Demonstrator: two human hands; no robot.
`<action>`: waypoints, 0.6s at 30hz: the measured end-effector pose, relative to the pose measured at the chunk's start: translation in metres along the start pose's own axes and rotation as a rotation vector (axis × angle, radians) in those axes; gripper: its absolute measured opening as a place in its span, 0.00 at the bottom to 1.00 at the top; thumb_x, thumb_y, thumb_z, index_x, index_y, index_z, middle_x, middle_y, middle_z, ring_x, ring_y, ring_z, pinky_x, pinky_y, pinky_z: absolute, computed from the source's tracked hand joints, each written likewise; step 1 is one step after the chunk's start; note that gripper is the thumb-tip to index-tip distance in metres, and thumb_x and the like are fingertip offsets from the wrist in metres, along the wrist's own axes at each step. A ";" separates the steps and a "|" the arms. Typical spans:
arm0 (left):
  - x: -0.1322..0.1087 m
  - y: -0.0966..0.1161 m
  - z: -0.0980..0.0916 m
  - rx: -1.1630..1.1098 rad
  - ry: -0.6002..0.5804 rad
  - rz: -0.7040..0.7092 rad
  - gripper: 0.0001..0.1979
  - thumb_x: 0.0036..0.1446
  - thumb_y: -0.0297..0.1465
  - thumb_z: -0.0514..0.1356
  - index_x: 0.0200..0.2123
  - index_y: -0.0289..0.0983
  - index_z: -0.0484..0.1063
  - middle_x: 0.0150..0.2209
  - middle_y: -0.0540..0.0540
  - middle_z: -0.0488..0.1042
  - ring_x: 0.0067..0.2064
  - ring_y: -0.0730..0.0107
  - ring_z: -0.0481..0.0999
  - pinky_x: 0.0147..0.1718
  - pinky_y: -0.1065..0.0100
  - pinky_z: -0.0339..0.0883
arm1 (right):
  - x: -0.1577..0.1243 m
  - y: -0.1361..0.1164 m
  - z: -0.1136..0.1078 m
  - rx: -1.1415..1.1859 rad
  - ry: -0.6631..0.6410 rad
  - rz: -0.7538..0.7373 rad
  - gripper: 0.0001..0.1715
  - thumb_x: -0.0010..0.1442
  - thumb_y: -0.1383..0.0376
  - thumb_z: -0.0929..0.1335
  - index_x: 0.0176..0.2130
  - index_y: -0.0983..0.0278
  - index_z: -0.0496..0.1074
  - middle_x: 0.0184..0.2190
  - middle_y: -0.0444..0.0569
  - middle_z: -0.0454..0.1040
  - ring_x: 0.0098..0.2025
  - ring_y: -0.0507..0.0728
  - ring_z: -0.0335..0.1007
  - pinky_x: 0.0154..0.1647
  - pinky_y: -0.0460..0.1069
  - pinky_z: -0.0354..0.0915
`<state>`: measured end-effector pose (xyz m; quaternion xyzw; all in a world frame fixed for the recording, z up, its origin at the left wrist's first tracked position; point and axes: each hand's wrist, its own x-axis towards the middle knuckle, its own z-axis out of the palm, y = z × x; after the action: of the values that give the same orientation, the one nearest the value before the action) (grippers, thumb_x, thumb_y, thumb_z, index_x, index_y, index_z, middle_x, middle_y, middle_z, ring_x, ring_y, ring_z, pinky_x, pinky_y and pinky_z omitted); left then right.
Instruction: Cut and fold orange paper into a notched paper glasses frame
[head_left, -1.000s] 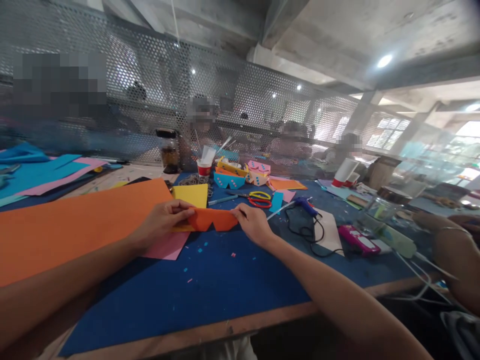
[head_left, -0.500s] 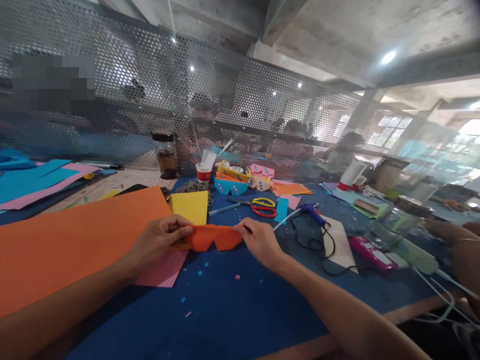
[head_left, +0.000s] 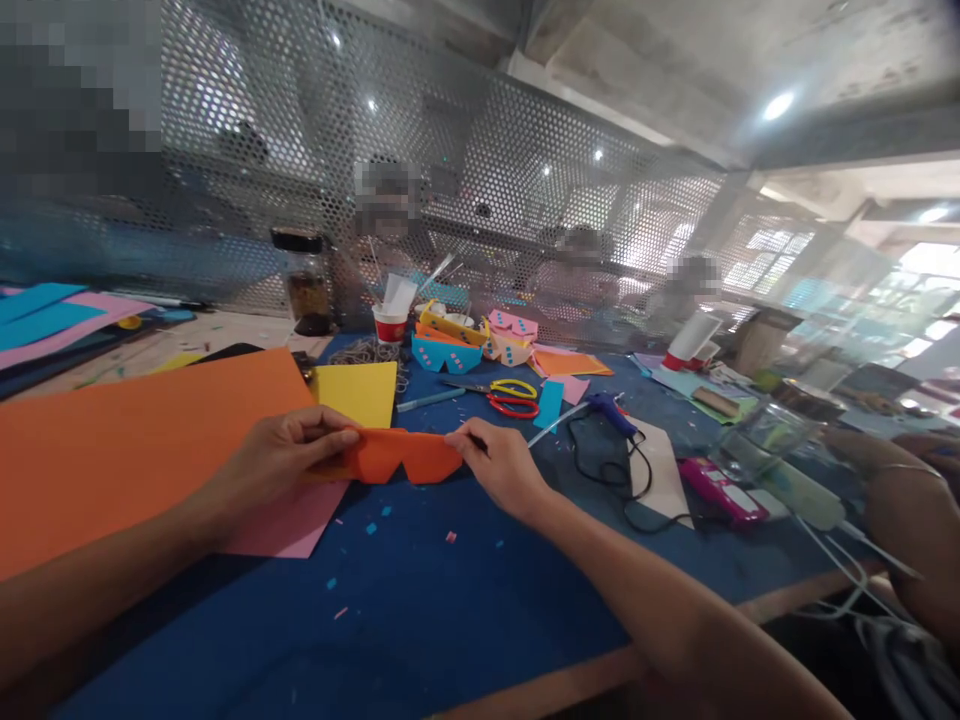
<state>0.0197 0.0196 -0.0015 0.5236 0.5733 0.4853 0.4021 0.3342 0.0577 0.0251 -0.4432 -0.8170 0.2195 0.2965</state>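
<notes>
Orange paper glasses [head_left: 405, 458], with a notch at the nose, are stretched between my two hands above the blue tabletop [head_left: 420, 600]. My left hand [head_left: 307, 445] pinches their left end between thumb and fingers. At the opposite end, my right hand [head_left: 499, 465] has its thumb and fingers closed on the upper corner. A large orange sheet [head_left: 150, 440] lies beneath my left forearm, with a pink sheet [head_left: 289, 525] showing under it. Just behind the glasses is a yellow sheet [head_left: 360, 390]. Small blue and pink paper scraps are scattered in front.
Scissors [head_left: 513, 400], a pen [head_left: 431, 400] and a blue glue gun [head_left: 611, 412] with a looping black cord lie behind my hands. Decorated paper glasses [head_left: 446, 355] stand farther back near a paper cup [head_left: 391, 325]. Another person's arm [head_left: 892, 490] is at right, beside a jar [head_left: 772, 430].
The view has shifted, so the table and both hands appear slightly farther left and higher. Both hands keep the same hold on the orange glasses.
</notes>
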 end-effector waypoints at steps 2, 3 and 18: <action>0.003 0.000 -0.004 -0.009 -0.034 -0.023 0.32 0.47 0.63 0.81 0.41 0.44 0.87 0.40 0.43 0.93 0.41 0.50 0.93 0.41 0.57 0.88 | 0.002 0.002 0.001 0.031 -0.002 -0.002 0.18 0.85 0.55 0.69 0.45 0.59 0.84 0.36 0.45 0.85 0.37 0.57 0.77 0.39 0.48 0.60; 0.004 0.000 -0.005 -0.013 -0.046 -0.033 0.33 0.47 0.63 0.81 0.42 0.43 0.87 0.41 0.42 0.93 0.42 0.51 0.93 0.41 0.58 0.88 | 0.003 0.003 0.002 0.039 -0.001 -0.002 0.20 0.85 0.53 0.69 0.44 0.59 0.84 0.36 0.45 0.84 0.37 0.57 0.77 0.39 0.48 0.60; 0.002 0.007 -0.005 -0.108 -0.105 -0.038 0.33 0.53 0.57 0.83 0.51 0.39 0.84 0.46 0.41 0.93 0.47 0.52 0.94 0.50 0.56 0.91 | 0.001 0.004 0.007 0.043 -0.021 0.024 0.15 0.84 0.57 0.68 0.47 0.59 0.82 0.40 0.47 0.85 0.42 0.59 0.80 0.44 0.49 0.64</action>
<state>0.0160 0.0203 0.0068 0.5148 0.5342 0.4797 0.4686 0.3307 0.0599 0.0179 -0.4441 -0.8100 0.2451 0.2944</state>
